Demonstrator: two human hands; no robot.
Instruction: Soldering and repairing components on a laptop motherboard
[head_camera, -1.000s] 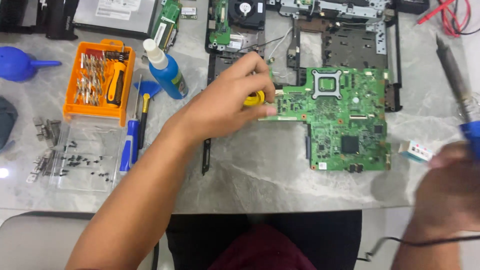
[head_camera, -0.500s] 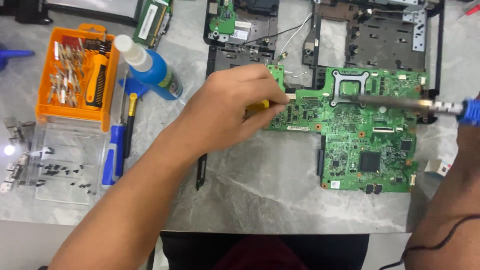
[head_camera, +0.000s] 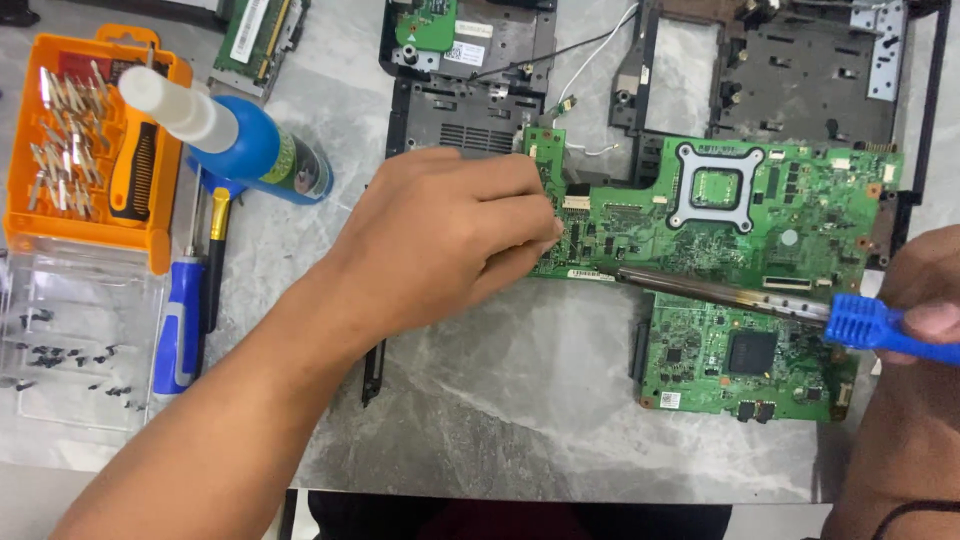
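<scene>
A green circuit board (head_camera: 720, 215) lies on the grey marble table (head_camera: 520, 420). My left hand (head_camera: 440, 240) rests curled over the board's left edge, fingertips pressing on it; whatever is beneath the palm is hidden. My right hand (head_camera: 925, 290), at the right edge of the view, grips the blue handle of a soldering iron (head_camera: 720, 293). The iron's dark metal shaft lies low across the board and points left, with its tip close to my left fingertips.
A black laptop chassis (head_camera: 800, 70) and another black casing part (head_camera: 460, 95) lie behind the board. On the left are a blue bottle with a white nozzle (head_camera: 250, 145), an orange bit case (head_camera: 60, 160), a blue screwdriver (head_camera: 180, 320) and a clear tray of small screws (head_camera: 70, 350).
The soldering iron swung down from upright at the right to lie across the board, tip toward my left hand. The yellow item seen under my left hand is now hidden.
</scene>
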